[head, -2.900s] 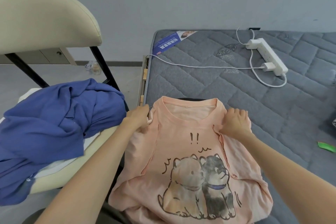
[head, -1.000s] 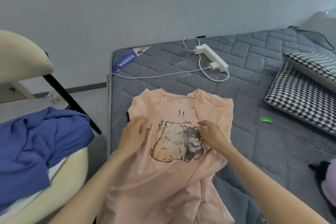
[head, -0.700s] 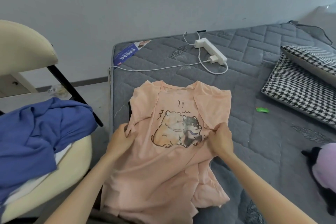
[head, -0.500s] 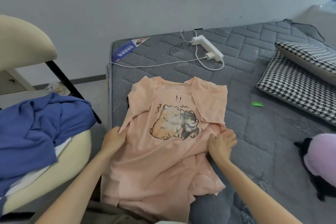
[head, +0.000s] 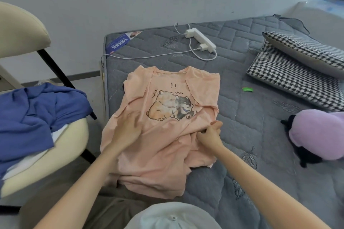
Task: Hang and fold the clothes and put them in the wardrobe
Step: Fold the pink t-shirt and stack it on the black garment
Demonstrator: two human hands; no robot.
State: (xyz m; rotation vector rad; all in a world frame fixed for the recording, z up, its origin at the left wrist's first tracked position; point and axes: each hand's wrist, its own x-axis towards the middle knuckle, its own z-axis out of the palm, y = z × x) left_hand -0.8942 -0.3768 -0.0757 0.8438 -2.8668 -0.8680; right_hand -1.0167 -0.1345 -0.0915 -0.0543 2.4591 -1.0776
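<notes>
1. Here, our left hand lies on the pink T-shirt with its fingers stretched out loose, pressing the cloth flat. The hand is blurred, so we can tell no more of it.
2. Our right hand has its fingers curled, pinching a fold at the shirt's right edge.
3. The shirt lies face up on the grey mattress. Its cartoon print of two animals sits just past the fingertips of both hands, with the collar farther on and the hem bunched back toward our wrists.
4. Well beyond the right fingers, a white power strip and its cable rest on the mattress. To the right of those fingers are a small green thing, two stacked houndstooth pillows and a purple plush toy.
5. To the left of the left fingers, well apart, a blue garment is heaped on a cream chair.
</notes>
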